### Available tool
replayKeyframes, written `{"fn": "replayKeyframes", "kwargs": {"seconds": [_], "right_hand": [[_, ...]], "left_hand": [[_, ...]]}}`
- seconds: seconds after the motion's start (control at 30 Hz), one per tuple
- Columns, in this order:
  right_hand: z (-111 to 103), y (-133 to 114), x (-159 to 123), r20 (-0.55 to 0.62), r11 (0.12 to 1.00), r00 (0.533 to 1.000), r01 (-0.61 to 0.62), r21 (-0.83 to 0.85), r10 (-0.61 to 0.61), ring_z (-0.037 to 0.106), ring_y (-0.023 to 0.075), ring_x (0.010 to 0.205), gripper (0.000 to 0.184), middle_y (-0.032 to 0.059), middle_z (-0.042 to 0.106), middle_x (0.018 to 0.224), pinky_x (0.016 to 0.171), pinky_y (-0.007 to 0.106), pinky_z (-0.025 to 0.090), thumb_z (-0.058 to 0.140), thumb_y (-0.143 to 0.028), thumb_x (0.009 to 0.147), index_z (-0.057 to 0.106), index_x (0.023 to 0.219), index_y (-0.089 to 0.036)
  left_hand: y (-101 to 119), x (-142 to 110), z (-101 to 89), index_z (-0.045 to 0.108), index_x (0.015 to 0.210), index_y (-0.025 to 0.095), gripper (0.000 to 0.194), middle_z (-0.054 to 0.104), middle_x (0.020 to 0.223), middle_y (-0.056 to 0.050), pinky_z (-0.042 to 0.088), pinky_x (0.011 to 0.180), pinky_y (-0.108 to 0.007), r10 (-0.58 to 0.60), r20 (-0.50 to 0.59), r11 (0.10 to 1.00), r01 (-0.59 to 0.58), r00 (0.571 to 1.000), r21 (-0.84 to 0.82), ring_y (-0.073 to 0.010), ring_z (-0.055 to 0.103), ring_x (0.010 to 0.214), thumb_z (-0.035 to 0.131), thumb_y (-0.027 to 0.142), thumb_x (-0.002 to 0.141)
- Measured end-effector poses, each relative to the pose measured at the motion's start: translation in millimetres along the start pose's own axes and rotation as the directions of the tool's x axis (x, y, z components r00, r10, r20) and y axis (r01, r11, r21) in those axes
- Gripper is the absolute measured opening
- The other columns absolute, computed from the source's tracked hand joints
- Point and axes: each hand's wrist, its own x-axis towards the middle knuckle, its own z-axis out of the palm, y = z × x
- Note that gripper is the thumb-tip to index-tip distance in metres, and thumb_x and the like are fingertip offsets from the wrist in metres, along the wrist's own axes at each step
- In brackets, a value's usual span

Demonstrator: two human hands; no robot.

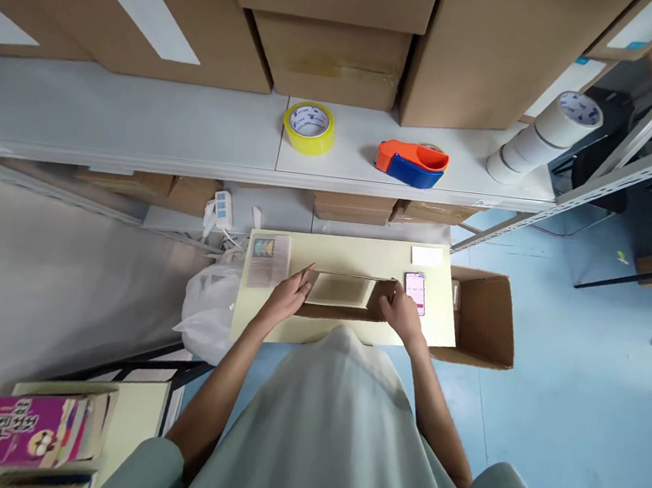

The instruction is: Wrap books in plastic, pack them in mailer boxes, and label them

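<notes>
Above the pale yellow table [262, 327] I hold a small cardboard box [342, 313] between both hands. It is squared up into a frame, and the pale tabletop seems to show through its opening. My left hand [290, 295] pinches its left end, with the thumb along the rim. At the other end, the fingers of my right hand [402, 312] close on the right corner. Just right of that hand lies a phone [415, 293] with its screen lit. A printed sheet or packet [269, 260] lies left of the box.
On the shelf [198, 126] ahead sit yellow tape [309, 127], an orange-and-blue tape dispenser [411, 164] and stacked white rolls [538, 142]. An open carton [484, 319] stands right of the table, a white plastic bag [211, 306] left. Books [30, 430] lie lower left.
</notes>
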Motion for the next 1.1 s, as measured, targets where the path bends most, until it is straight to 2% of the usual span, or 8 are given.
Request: {"fn": "replayKeyframes", "kwargs": {"seconds": [0.1, 0.23, 0.4, 0.57, 0.8, 0.9, 0.97, 1.1], "right_hand": [[1.7, -13.9, -4.8, -0.037, 0.997, 0.999, 0.023, -0.07, -0.026, 0.069, 0.0244, 0.071, 0.028, 0.0019, 0.072, 0.075, 0.06, 0.03, 0.033, 0.055, -0.019, 0.097, 0.066, 0.123, -0.02], [7.6, -28.0, -4.5, -0.094, 0.994, 0.996, -0.002, -0.112, -0.008, 0.071, 0.0229, 0.075, 0.034, 0.0026, 0.075, 0.081, 0.062, 0.029, 0.033, 0.058, -0.018, 0.1, 0.066, 0.133, -0.022], [21.2, -32.1, -6.2, -0.163, 0.985, 0.985, -0.082, -0.152, 0.057, 0.071, 0.0242, 0.076, 0.021, 0.0047, 0.075, 0.08, 0.062, 0.03, 0.031, 0.058, -0.029, 0.108, 0.062, 0.125, -0.018], [33.5, -28.5, -11.1, -0.132, 0.966, 0.991, -0.068, -0.248, 0.035, 0.065, 0.0214, 0.069, 0.006, 0.003, 0.07, 0.079, 0.058, 0.03, 0.025, 0.056, -0.017, 0.103, 0.055, 0.107, -0.021], [39.8, -41.4, -3.1, -0.095, 0.955, 0.994, -0.074, -0.286, 0.048, 0.068, 0.0244, 0.075, 0.009, 0.0072, 0.072, 0.084, 0.062, 0.031, 0.031, 0.052, -0.015, 0.1, 0.056, 0.105, -0.021], [43.3, -48.4, 0.5, -0.08, 0.956, 0.995, -0.074, -0.285, 0.054, 0.071, 0.0273, 0.082, 0.008, 0.0106, 0.074, 0.089, 0.066, 0.031, 0.037, 0.055, -0.017, 0.101, 0.057, 0.106, -0.021], [42.4, -45.8, 2.1, -0.062, 0.972, 0.998, -0.044, -0.23, 0.031, 0.072, 0.0271, 0.083, 0.002, 0.0101, 0.074, 0.089, 0.068, 0.031, 0.04, 0.056, -0.023, 0.104, 0.058, 0.104, -0.022], [29.8, -21.6, 4.8, 0.087, 0.99, 0.991, 0.092, 0.108, -0.101, 0.07, 0.0213, 0.077, 0.029, 0.0031, 0.072, 0.083, 0.069, 0.028, 0.045, 0.051, -0.047, 0.109, 0.054, 0.091, -0.025]], "left_hand": [[-7.9, 1.8, -4.2, 0.06, 0.152, 0.02, 0.051, 0.069, 0.147, -0.014, 0.052, 0.113, -0.044, -0.049, -0.039, 0.995, 0.052, 0.998, 0.086, -0.0324, 0.065, 0.138, 0.049, 0.028, 0.102], [-15.8, -6.7, -3.2, 0.07, 0.122, 0.015, 0.032, 0.074, 0.116, -0.017, 0.056, 0.097, -0.039, -0.069, -0.067, 0.972, 0.082, 0.995, 0.219, -0.0312, 0.074, 0.111, 0.049, 0.031, 0.104], [-18.0, -23.3, -3.4, 0.06, 0.124, 0.018, 0.027, 0.075, 0.105, -0.011, 0.055, 0.084, -0.035, -0.069, -0.171, 0.973, 0.105, 0.983, 0.207, -0.0273, 0.074, 0.096, 0.057, 0.033, 0.102], [-6.9, -31.7, -7.1, 0.058, 0.11, 0.021, 0.013, 0.074, 0.096, -0.009, 0.052, 0.078, -0.034, -0.048, -0.122, 0.945, 0.084, 0.991, 0.315, -0.0282, 0.075, 0.091, 0.059, 0.023, 0.098], [19.2, -28.7, 8.0, 0.059, 0.127, 0.016, 0.031, 0.078, 0.1, -0.015, 0.054, 0.078, -0.035, -0.008, -0.061, 0.895, 0.035, 0.998, 0.446, -0.031, 0.077, 0.093, 0.053, 0.016, 0.097], [22.9, -23.9, 12.1, 0.061, 0.125, 0.015, 0.029, 0.078, 0.101, -0.016, 0.056, 0.08, -0.036, -0.047, -0.082, 0.906, 0.077, 0.996, 0.416, -0.0321, 0.077, 0.095, 0.056, 0.02, 0.097], [19.2, -21.4, 12.3, 0.062, 0.124, 0.018, 0.027, 0.079, 0.098, -0.013, 0.056, 0.081, -0.036, -0.031, -0.051, 0.942, 0.046, 0.998, 0.332, -0.0309, 0.077, 0.094, 0.059, 0.029, 0.1], [0.9, -20.0, 13.5, 0.062, 0.133, 0.021, 0.042, 0.078, 0.102, -0.008, 0.057, 0.085, -0.035, 0.094, 0.057, 0.992, -0.098, 0.994, 0.075, -0.0271, 0.075, 0.094, 0.057, 0.049, 0.103]]}}
